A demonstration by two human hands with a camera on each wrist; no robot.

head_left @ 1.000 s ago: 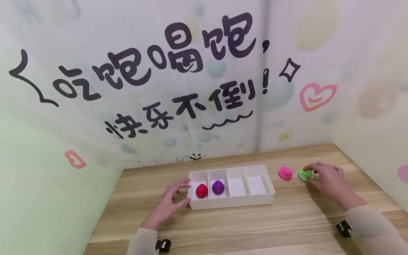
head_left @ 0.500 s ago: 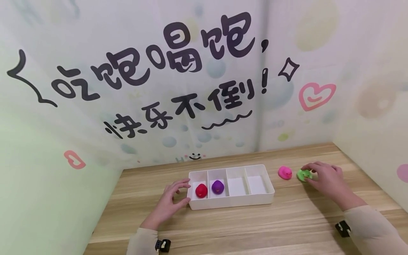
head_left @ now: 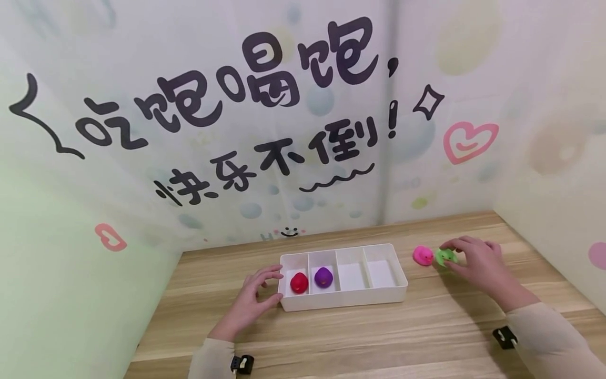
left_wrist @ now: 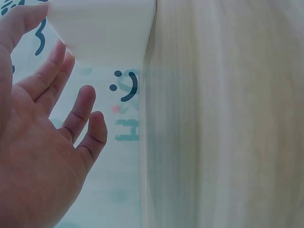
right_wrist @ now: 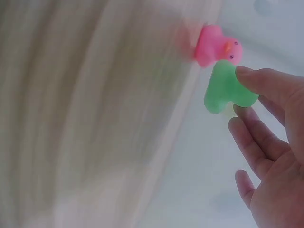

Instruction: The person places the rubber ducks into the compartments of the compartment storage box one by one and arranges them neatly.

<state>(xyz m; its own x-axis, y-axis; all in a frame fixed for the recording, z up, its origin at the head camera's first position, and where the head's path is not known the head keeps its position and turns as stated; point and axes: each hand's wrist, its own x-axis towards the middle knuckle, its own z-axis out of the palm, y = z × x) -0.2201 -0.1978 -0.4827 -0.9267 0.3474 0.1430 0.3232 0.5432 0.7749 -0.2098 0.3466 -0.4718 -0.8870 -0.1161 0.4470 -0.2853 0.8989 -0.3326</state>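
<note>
At right of frame, a person's right hand (head_left: 478,263) pinches a green toy duck (head_left: 446,257) between thumb and fingertips, the other fingers loose, just beside a pink toy duck (head_left: 423,256). At center left, the left hand (head_left: 255,292), thumb and fingers spread and relaxed, touches the left end of a white four-compartment tray (head_left: 343,301). A red toy duck (head_left: 299,282) sits in the tray's leftmost compartment, a purple one (head_left: 324,277) in the next. Beneath lies a wood-grain worktop (head_left: 360,337); bold black Chinese lettering (head_left: 262,68) fills the upper backdrop (head_left: 227,231).
</note>
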